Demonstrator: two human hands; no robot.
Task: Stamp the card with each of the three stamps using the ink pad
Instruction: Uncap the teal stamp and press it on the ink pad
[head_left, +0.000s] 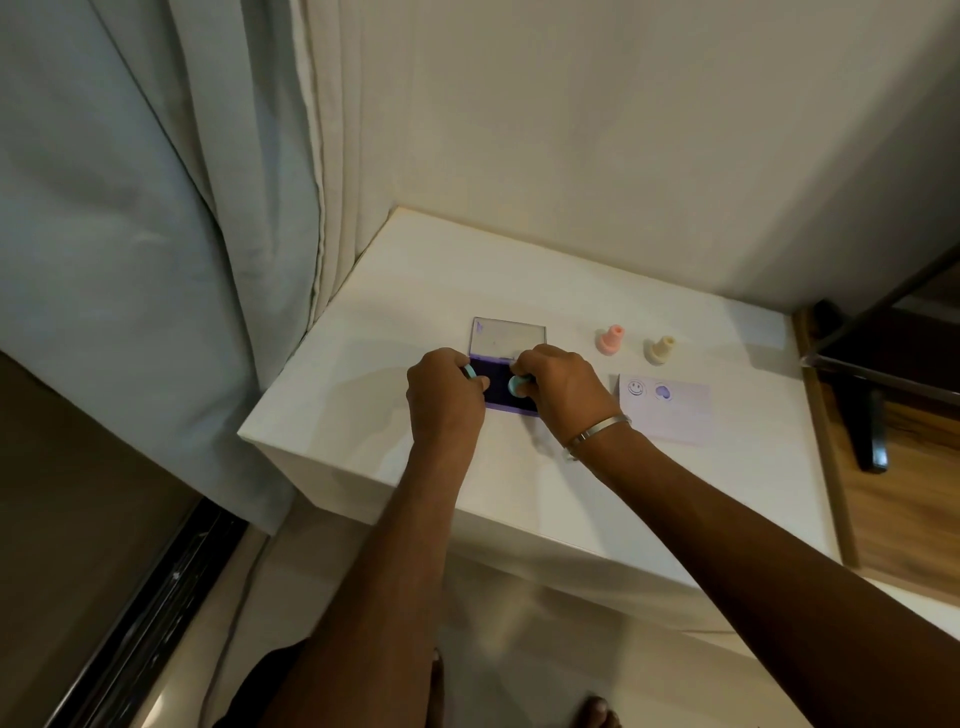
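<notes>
An open purple ink pad lies on the white table, its clear lid folded back. My right hand grips a teal stamp over the dark pad. My left hand holds a small teal cap at the pad's left edge. To the right lies the pale card bearing a smiley print and a purple round print. A pink stamp and a cream stamp stand behind the card.
Curtains hang at the left, touching the table's left side. A wall runs behind the table. A dark stand's legs rest on a wooden floor beyond the table's right edge. My bare foot shows below.
</notes>
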